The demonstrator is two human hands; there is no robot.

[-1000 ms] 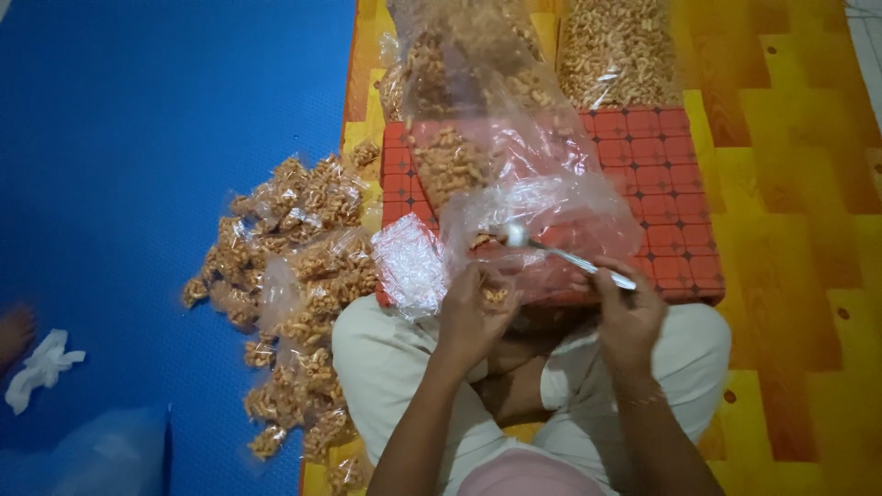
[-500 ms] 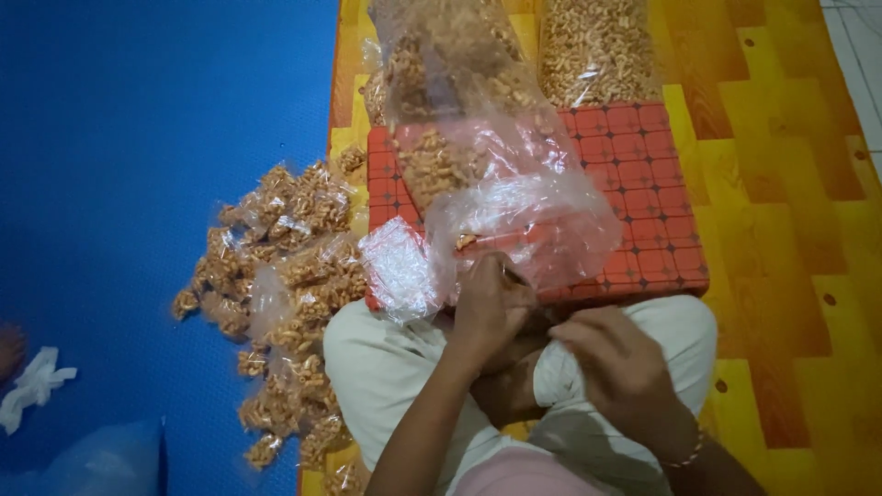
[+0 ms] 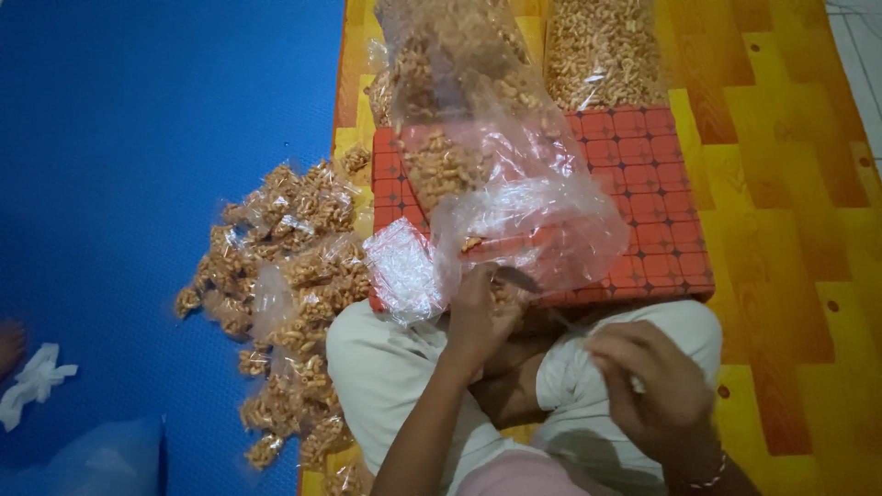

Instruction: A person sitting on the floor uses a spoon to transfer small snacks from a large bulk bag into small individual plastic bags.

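Observation:
I sit cross-legged behind a red patterned box (image 3: 657,197). My left hand (image 3: 478,323) is closed on a small clear bag of fried snacks at the mouth of a large crumpled clear bag (image 3: 533,225) lying on the box. My right hand (image 3: 648,390) is blurred over my right knee, fingers curled around the handle of a spoon (image 3: 537,289), which reaches toward the left hand. A wad of empty small clear bags (image 3: 404,271) lies at the box's near left corner, beside the left hand.
Two big bags of brown snacks (image 3: 602,55) stand behind the box. A heap of small filled snack packets (image 3: 285,266) covers the edge of the blue mat (image 3: 138,138) on my left. A white crumpled cloth (image 3: 32,381) and someone's foot (image 3: 9,344) are at the far left. An orange patterned floor (image 3: 790,239) lies on the right.
My right hand has pulled back from the large bag's mouth toward my knee. The left hand has stayed at the bag. The view has tilted slightly.

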